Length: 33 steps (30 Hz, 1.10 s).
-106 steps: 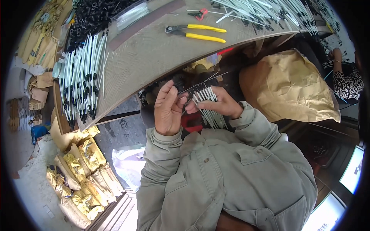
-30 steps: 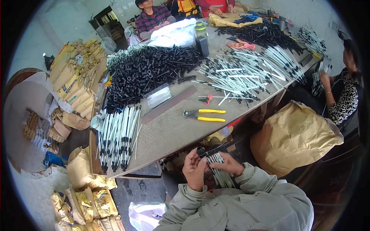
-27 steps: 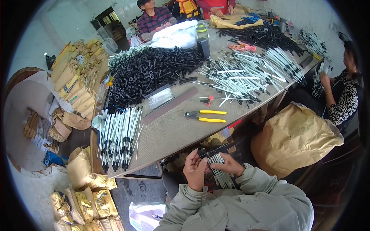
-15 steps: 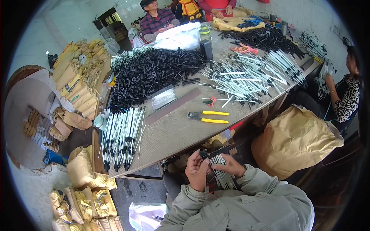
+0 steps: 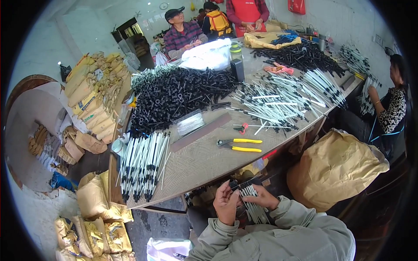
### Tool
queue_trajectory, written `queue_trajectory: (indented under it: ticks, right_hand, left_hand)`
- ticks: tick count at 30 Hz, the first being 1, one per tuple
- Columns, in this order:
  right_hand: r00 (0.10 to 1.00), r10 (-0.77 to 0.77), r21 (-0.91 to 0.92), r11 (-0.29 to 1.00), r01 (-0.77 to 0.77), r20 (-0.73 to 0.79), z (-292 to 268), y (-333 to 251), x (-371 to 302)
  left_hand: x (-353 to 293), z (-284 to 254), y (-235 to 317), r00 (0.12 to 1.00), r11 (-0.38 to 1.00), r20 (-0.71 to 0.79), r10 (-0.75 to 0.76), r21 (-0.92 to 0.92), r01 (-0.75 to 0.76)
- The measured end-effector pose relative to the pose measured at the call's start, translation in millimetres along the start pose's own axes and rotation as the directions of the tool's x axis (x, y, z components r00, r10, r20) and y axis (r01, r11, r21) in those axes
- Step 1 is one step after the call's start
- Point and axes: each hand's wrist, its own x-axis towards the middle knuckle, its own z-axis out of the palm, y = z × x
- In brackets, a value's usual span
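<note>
In front of my body, below the table's near edge, my right hand (image 5: pixel 264 198) is closed around a bundle of thin white rods (image 5: pixel 257 213) with black tips. The rods hang down from my fingers at a slant. My left hand (image 5: pixel 226 205) pinches a small black plastic fitting (image 5: pixel 234 185) at the top end of the bundle, close to the tips. The fingers partly hide where fitting and rods meet, so I cannot tell whether they are joined.
On the table (image 5: pixel 191 172) lie yellow-handled pliers (image 5: pixel 240 145), red-handled scissors (image 5: pixel 242 128), a flat dark bar (image 5: pixel 201 132), a heap of black fittings (image 5: pixel 174 98) and piles of white rods (image 5: pixel 274 102). A large brown paper sack (image 5: pixel 335 169) stands at right. Other people work around the table.
The whole view has tilted up slightly, so everything sits lower in the picture. My hands keep nearly the same grip on the rods and the fitting.
</note>
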Motion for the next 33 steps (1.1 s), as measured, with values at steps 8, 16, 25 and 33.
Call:
queue_trajectory:
  ticks: [8, 16, 25, 33]
  right_hand:
    - [0.999, -0.05, 0.038, 0.998, 0.049, 0.015, 4.3, 3.1, -3.5]
    - [0.999, -0.043, 0.006, 0.999, 0.043, -0.001, 7.8, -2.8, -7.1]
    - [0.998, -0.065, 0.149, 0.987, 0.065, -0.004, 6.3, -15.5, 3.7]
    - [1.0, -0.008, 0.277, 0.961, 0.008, 0.0, 9.4, -13.1, -4.4]
  left_hand:
    - [-6.1, -3.6, 1.8, 1.0, 1.0, 0.008, -0.016, 0.013, 0.016]
    - [-9.9, -3.1, 3.8, 1.0, 0.999, -0.019, -0.021, 0.048, 0.022]
    - [-1.0, 6.9, 16.4, 1.0, 0.999, -0.004, -0.028, -0.041, 0.028]
    - [-9.9, 5.1, 17.1, 0.994, 0.995, 0.029, -0.102, -0.001, 0.102]
